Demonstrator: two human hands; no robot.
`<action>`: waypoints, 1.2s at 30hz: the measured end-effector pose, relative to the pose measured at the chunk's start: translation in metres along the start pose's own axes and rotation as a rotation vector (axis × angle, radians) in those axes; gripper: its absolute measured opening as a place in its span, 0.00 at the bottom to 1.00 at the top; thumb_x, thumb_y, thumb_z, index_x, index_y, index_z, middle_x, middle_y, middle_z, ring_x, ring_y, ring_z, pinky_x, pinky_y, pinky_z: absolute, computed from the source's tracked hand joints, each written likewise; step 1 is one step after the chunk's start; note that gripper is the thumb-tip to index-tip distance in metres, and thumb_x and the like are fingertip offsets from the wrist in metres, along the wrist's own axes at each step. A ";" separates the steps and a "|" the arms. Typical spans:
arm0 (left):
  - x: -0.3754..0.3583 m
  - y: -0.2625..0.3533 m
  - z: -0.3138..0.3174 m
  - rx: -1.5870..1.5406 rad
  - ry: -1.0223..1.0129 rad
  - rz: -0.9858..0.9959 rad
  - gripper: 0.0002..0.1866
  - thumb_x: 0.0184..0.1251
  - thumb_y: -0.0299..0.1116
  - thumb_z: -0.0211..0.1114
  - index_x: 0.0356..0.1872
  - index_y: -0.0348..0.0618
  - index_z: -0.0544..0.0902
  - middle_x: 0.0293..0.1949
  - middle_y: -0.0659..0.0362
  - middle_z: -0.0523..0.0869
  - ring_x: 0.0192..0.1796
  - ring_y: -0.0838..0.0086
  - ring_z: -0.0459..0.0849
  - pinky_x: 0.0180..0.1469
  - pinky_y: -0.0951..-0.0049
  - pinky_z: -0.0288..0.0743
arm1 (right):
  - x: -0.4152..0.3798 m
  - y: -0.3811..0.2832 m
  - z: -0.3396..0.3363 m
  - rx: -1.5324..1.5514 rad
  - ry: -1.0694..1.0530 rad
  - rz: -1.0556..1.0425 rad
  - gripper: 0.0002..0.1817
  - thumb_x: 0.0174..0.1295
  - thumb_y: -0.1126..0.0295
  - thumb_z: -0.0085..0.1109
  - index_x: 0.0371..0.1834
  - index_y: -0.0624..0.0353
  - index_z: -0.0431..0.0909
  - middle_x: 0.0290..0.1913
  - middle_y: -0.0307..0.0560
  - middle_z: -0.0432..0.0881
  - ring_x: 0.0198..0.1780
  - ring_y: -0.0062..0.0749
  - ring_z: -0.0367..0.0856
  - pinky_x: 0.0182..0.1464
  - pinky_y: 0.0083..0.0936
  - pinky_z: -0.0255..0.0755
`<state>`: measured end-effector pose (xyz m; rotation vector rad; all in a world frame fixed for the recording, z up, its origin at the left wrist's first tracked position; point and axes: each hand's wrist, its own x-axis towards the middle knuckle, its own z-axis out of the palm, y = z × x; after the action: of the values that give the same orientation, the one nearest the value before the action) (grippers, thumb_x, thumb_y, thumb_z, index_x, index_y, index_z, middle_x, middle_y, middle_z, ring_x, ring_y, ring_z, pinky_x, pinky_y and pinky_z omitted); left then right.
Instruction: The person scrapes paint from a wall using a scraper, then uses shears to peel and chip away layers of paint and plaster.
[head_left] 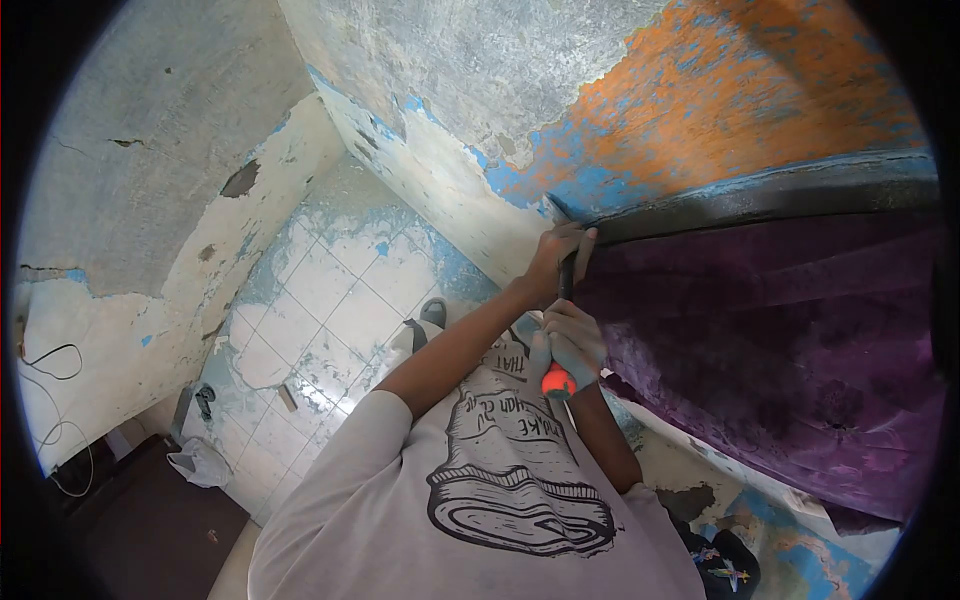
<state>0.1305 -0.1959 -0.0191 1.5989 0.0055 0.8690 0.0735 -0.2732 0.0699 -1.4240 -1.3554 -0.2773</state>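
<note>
Purple cloth [790,350] hangs close beside the scraper [567,279].

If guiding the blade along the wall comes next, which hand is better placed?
Probably the left hand: it grips the scraper nearer the blade, which is at the painted wall. The right hand sits farther back, by the orange end.

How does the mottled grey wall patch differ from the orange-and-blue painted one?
The mottled grey patch is dull, while the orange-and-blue painted patch is brightly streaked. The grey patch lies further left in view, while the painted patch reaches the metal blade. Both are on the same wall.
</note>
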 end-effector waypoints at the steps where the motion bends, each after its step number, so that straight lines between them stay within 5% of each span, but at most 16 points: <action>1: -0.006 -0.012 0.000 -0.002 -0.006 -0.002 0.17 0.71 0.21 0.58 0.17 0.36 0.75 0.19 0.47 0.74 0.24 0.52 0.74 0.30 0.56 0.64 | -0.002 0.000 0.000 0.025 0.021 0.006 0.19 0.51 0.92 0.58 0.13 0.62 0.61 0.16 0.43 0.63 0.15 0.35 0.65 0.20 0.30 0.62; 7: -0.015 -0.032 -0.006 0.057 -0.029 -0.112 0.17 0.70 0.20 0.59 0.17 0.36 0.73 0.18 0.48 0.75 0.24 0.52 0.74 0.30 0.56 0.66 | -0.002 0.011 0.009 -0.056 -0.017 0.081 0.19 0.51 0.89 0.60 0.13 0.62 0.61 0.16 0.43 0.63 0.15 0.34 0.65 0.21 0.30 0.64; 9: -0.002 -0.012 0.002 0.009 0.059 0.048 0.19 0.70 0.20 0.59 0.15 0.37 0.72 0.18 0.48 0.75 0.23 0.52 0.74 0.30 0.56 0.66 | 0.005 -0.002 0.002 -0.030 -0.006 0.029 0.19 0.50 0.90 0.60 0.13 0.61 0.61 0.16 0.43 0.63 0.15 0.35 0.65 0.22 0.30 0.64; 17: -0.017 -0.045 -0.007 0.070 -0.010 0.004 0.17 0.71 0.20 0.57 0.18 0.37 0.73 0.17 0.49 0.73 0.23 0.53 0.73 0.32 0.57 0.68 | -0.010 0.010 0.017 -0.033 -0.045 0.046 0.19 0.45 0.91 0.62 0.13 0.60 0.61 0.16 0.43 0.64 0.16 0.34 0.65 0.23 0.28 0.65; 22: -0.002 -0.017 0.003 -0.031 0.063 0.121 0.18 0.72 0.19 0.56 0.18 0.37 0.73 0.18 0.50 0.73 0.22 0.55 0.73 0.32 0.59 0.68 | 0.005 -0.013 0.009 -0.038 0.017 0.006 0.20 0.43 0.91 0.63 0.14 0.58 0.62 0.16 0.42 0.65 0.18 0.33 0.69 0.23 0.27 0.65; 27: -0.004 -0.018 -0.013 -0.050 -0.002 0.169 0.17 0.71 0.19 0.57 0.18 0.37 0.73 0.18 0.52 0.74 0.22 0.56 0.73 0.34 0.60 0.68 | -0.001 -0.013 0.017 -0.097 -0.147 -0.090 0.16 0.43 0.90 0.61 0.14 0.59 0.64 0.16 0.41 0.66 0.17 0.31 0.71 0.23 0.30 0.66; 33: 0.009 0.008 0.006 -0.017 0.032 0.152 0.17 0.69 0.19 0.59 0.17 0.38 0.73 0.17 0.52 0.74 0.22 0.57 0.73 0.33 0.60 0.67 | 0.010 -0.021 -0.008 0.008 -0.012 -0.044 0.16 0.45 0.92 0.55 0.11 0.63 0.63 0.17 0.42 0.66 0.16 0.32 0.67 0.22 0.30 0.64; 36: 0.004 -0.005 0.001 -0.072 0.065 0.216 0.17 0.69 0.19 0.60 0.17 0.38 0.74 0.17 0.52 0.74 0.22 0.57 0.72 0.32 0.61 0.65 | 0.005 -0.016 0.003 -0.062 -0.152 -0.158 0.16 0.44 0.91 0.55 0.11 0.62 0.60 0.15 0.42 0.64 0.15 0.33 0.66 0.22 0.30 0.65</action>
<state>0.1363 -0.1939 -0.0217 1.5219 -0.1537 1.0762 0.0608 -0.2724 0.0810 -1.4138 -1.5995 -0.3220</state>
